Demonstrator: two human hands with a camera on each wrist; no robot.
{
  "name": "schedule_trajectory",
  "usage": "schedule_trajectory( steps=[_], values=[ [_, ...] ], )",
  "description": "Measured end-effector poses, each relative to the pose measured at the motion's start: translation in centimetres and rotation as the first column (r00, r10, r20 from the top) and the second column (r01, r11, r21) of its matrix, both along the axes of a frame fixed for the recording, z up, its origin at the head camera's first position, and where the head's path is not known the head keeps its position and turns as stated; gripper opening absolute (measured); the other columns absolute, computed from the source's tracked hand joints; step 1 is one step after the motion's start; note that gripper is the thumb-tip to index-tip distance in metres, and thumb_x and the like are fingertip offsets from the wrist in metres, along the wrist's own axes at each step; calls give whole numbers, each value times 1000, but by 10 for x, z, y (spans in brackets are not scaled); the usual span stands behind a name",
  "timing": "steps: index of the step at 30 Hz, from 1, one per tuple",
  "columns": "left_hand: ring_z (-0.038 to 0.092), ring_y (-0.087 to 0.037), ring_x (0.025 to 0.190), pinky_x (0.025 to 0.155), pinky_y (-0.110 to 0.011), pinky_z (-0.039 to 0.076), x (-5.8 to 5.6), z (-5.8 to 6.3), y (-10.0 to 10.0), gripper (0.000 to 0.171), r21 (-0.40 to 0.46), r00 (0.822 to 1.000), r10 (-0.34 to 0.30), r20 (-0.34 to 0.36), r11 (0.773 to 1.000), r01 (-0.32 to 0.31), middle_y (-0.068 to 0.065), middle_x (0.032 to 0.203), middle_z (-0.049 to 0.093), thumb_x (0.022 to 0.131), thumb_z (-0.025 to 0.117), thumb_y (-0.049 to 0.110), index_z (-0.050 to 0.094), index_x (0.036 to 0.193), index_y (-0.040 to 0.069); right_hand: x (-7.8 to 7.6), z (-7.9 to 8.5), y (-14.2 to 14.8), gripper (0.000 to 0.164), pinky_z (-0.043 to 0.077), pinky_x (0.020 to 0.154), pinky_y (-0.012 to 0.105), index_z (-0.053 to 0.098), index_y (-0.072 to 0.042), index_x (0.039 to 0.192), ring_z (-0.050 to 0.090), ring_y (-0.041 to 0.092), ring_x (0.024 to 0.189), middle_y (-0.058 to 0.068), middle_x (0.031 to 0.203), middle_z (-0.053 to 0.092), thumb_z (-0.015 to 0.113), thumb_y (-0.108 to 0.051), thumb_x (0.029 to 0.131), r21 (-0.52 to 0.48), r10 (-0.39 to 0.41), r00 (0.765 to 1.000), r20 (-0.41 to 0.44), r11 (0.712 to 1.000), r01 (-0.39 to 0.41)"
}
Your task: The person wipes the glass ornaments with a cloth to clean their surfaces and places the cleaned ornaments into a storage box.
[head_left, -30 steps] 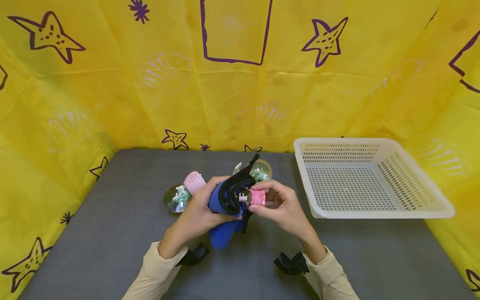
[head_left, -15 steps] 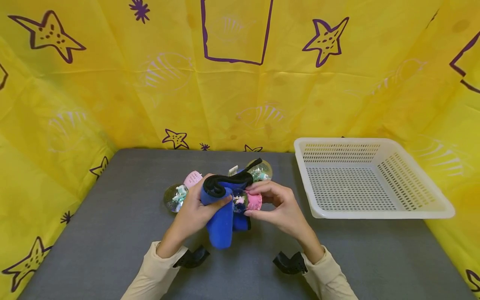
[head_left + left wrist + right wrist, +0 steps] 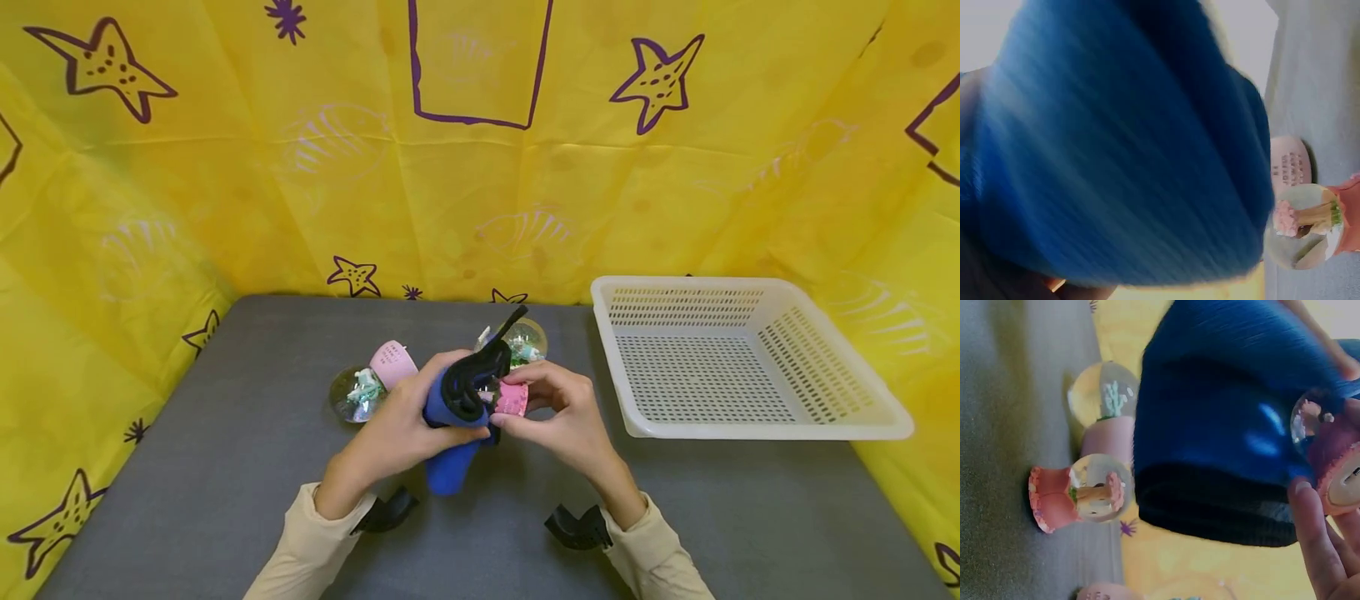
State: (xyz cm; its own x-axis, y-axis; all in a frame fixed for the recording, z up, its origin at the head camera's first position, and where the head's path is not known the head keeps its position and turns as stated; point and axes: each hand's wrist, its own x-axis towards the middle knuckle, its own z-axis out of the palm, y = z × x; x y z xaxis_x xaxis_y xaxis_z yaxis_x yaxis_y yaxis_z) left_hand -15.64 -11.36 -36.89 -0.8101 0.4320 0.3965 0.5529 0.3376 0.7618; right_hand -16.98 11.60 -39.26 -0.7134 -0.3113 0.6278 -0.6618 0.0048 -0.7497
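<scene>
My left hand (image 3: 405, 421) grips a thick blue cloth (image 3: 448, 471) with black edging, bunched and partly rolled. The cloth fills most of the left wrist view. My right hand (image 3: 558, 408) pinches a small snow globe (image 3: 512, 400) by its pink scalloped base, its dome turned left against the cloth. A fold hides part of that dome. In the right wrist view the held globe's base (image 3: 1342, 475) shows its pale underside, and a fingertip lies right at the cloth's edge. Both hands are raised over the grey table.
Left of the cloth, a snow globe (image 3: 357, 394) with a pale pink base lies on its side. Behind the cloth is another globe (image 3: 527, 340). A tree globe (image 3: 1054, 499) shows in the right wrist view. A white perforated basket (image 3: 765, 429) stands at right.
The cloth swung left, baring the held globe's dome, then came back right and covers part of it again. My left hand turned with it; my right hand kept its pinch on the base.
</scene>
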Motion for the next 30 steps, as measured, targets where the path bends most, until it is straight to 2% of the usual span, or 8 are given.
schedule_trajectory(
  steps=[3,9,14,19,21,25,30],
  values=[
    [65,-17,111,98,-41,52,-1,-1,2,78,-53,999,-7,-53,999,4,-3,129,65,75,88,19,48,141,18,0,0,0,44,58,61,26,67,-1,103,69,4,74,17,93,71,84,12,64,11,-28,999,36,1000,27],
    [65,-23,115,98,-44,51,-4,-2,-2,70,-89,985,9,-173,996,-25,-6,131,65,75,86,10,55,138,16,0,0,0,40,59,61,28,65,-1,105,69,6,74,18,97,70,81,11,70,39,-17,996,90,999,14],
    [66,-24,113,97,-43,52,-6,-4,-4,67,-117,958,-6,-285,993,-29,-7,126,68,75,85,6,58,136,15,-1,-2,1,32,59,59,31,59,3,111,68,11,69,21,94,66,72,10,82,23,71,986,147,997,-75],
    [68,-22,106,93,-40,55,-7,-8,0,67,-119,917,-20,-397,992,-30,-7,117,69,73,86,6,59,134,13,-2,-2,4,25,57,55,33,53,6,114,65,20,59,11,89,63,63,6,91,-14,135,956,259,991,-136],
    [68,-21,105,93,-38,55,-7,-9,1,67,-105,911,-14,-413,994,-33,-7,116,70,72,86,7,60,134,13,-1,0,5,25,57,56,33,52,7,115,64,22,59,7,90,62,62,3,93,-10,143,947,286,989,-146],
    [69,-21,107,97,-30,53,-8,-10,2,65,-39,918,9,-397,999,-27,-8,118,71,72,87,10,62,132,12,0,4,6,27,58,60,32,50,6,117,66,19,64,7,98,59,63,0,94,-11,165,927,337,985,-171],
    [74,-22,95,90,-23,55,-9,-13,1,60,39,909,48,-414,999,-35,-11,113,74,72,88,10,65,127,9,0,6,9,38,60,65,32,49,6,118,70,18,70,8,104,58,71,4,86,-62,233,902,363,972,-226]
  ],
)
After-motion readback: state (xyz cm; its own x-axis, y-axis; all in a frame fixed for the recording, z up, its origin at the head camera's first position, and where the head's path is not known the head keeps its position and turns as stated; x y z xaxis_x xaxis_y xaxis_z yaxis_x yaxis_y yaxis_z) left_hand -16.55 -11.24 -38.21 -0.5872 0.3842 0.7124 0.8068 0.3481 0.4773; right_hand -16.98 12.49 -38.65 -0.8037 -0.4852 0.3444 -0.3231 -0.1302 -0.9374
